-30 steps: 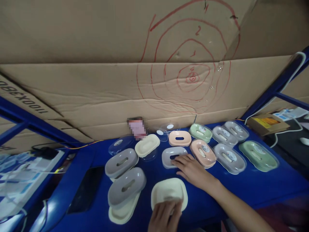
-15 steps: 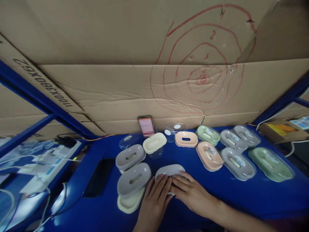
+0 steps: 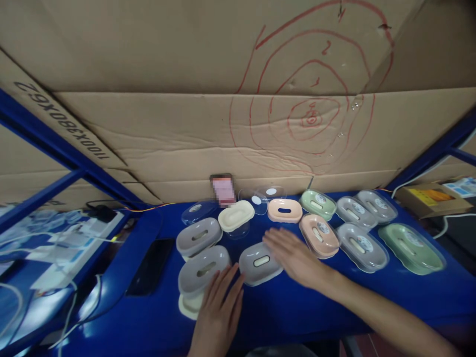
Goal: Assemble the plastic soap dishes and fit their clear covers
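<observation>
A grey soap dish (image 3: 256,274) with a cream insert showing in its slot lies on the blue table, between my hands. My right hand (image 3: 288,250) is over its right upper edge, fingers stretched out and holding nothing. My left hand (image 3: 221,302) reaches over the front of another grey soap dish (image 3: 197,277), its fingers extended; whether it touches that dish I cannot tell. Under that dish a cream tray (image 3: 189,306) sticks out. Behind them lie a further grey soap dish (image 3: 197,237), a cream tray (image 3: 238,216) and a pink soap dish (image 3: 274,216).
To the right lie several lidded soap dishes, among them a pink one (image 3: 322,245) and a green one (image 3: 409,258). Clear lids (image 3: 256,191) rest at the back, near a phone (image 3: 223,191) leaning on cardboard. A black phone (image 3: 150,267) and cables are on the left.
My hands have parted from the grey soap dish in the middle, uncovering it. The right hand has moved up and forward, the left down and to the left.
</observation>
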Action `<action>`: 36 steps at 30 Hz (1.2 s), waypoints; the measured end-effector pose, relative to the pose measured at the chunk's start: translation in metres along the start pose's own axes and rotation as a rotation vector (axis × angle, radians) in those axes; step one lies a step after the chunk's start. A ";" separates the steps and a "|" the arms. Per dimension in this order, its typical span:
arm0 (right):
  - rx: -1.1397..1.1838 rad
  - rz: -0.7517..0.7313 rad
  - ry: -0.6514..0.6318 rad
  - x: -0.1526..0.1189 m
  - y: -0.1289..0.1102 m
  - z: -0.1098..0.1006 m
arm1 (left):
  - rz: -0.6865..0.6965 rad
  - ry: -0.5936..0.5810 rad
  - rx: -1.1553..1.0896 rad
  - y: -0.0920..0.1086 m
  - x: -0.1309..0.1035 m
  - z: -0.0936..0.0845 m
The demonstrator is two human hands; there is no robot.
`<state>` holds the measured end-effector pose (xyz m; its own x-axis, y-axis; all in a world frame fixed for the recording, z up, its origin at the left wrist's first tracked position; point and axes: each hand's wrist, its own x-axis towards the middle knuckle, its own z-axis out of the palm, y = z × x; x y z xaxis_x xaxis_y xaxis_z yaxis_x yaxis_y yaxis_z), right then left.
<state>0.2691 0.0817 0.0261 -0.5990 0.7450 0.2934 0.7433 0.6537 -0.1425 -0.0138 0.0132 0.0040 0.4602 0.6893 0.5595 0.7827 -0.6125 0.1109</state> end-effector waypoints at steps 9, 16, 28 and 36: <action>-0.155 0.364 -0.082 0.030 0.033 -0.010 | -0.011 0.026 -0.094 0.018 0.003 0.021; 0.179 -0.013 -0.125 -0.014 -0.034 -0.028 | -0.056 0.018 -0.017 0.004 0.002 0.025; -0.049 0.362 -0.118 0.026 0.032 -0.050 | 0.088 -0.019 -0.145 0.023 0.004 0.025; -0.041 0.553 -0.077 0.121 0.039 -0.029 | 0.084 -0.070 -0.130 0.032 0.031 0.025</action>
<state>0.2338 0.1938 0.0835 -0.1352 0.9841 0.1149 0.9632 0.1577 -0.2178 0.0362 0.0243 0.0041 0.5535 0.6560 0.5132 0.6816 -0.7109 0.1736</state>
